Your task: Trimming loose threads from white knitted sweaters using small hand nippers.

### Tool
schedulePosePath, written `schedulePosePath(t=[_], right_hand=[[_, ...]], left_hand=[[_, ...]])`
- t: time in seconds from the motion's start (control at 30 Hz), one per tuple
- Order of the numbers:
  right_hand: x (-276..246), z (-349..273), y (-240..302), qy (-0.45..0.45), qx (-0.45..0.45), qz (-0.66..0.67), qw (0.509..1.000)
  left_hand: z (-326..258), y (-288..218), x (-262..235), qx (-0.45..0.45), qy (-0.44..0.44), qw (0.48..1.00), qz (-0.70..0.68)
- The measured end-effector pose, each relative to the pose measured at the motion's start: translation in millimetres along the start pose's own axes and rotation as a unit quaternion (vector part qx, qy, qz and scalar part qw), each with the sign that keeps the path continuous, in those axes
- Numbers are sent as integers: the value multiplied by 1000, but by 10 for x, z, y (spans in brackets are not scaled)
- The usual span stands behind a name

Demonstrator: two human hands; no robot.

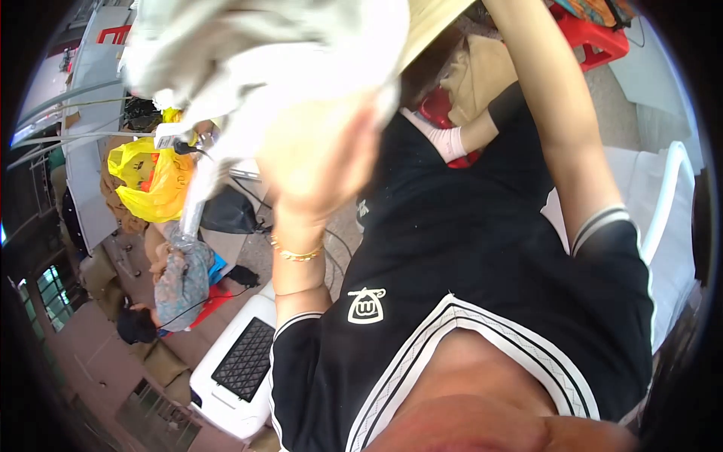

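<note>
A large pale, off-white cloth fills the upper middle, raised close in front of me and smeared by motion. My left hand, with a gold bracelet at its wrist, is up against the cloth's lower folds. Its fingers look curled into the fabric, though blur and glare soften their outline. From the right, my bare right arm stretches away past the upper edge, so its hand is out of sight. Between the cloth and that arm shows part of a light wooden surface.
Beige fabric lies below the wooden surface, near my foot in a pink sock. A red plastic stool stands far right. At left are a yellow plastic bag, a black bag, a seated person and a white dark-meshed unit.
</note>
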State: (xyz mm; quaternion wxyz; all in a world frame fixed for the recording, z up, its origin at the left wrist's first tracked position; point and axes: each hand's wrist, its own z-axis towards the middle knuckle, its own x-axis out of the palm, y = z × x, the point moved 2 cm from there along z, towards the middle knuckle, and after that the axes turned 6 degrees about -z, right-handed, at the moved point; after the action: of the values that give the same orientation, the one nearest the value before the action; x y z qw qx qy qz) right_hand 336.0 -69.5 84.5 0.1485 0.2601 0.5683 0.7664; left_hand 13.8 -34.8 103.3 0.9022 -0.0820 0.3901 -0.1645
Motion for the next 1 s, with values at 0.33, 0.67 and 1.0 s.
schedulePosePath(t=[0.33,0.67,1.0], right_hand=[[-614,-1420,-598,-138,92,-167,972],[330,-1330,-773,-52,-41,-397,915],[-33,-1173,-511,-50,-31,-421,905]], left_hand=[[-474,528,330,-181,-3,981,-64],[-608,1230,109,-257,-69,914,306],[353,2196,-1142,-327,-170,903,-221]])
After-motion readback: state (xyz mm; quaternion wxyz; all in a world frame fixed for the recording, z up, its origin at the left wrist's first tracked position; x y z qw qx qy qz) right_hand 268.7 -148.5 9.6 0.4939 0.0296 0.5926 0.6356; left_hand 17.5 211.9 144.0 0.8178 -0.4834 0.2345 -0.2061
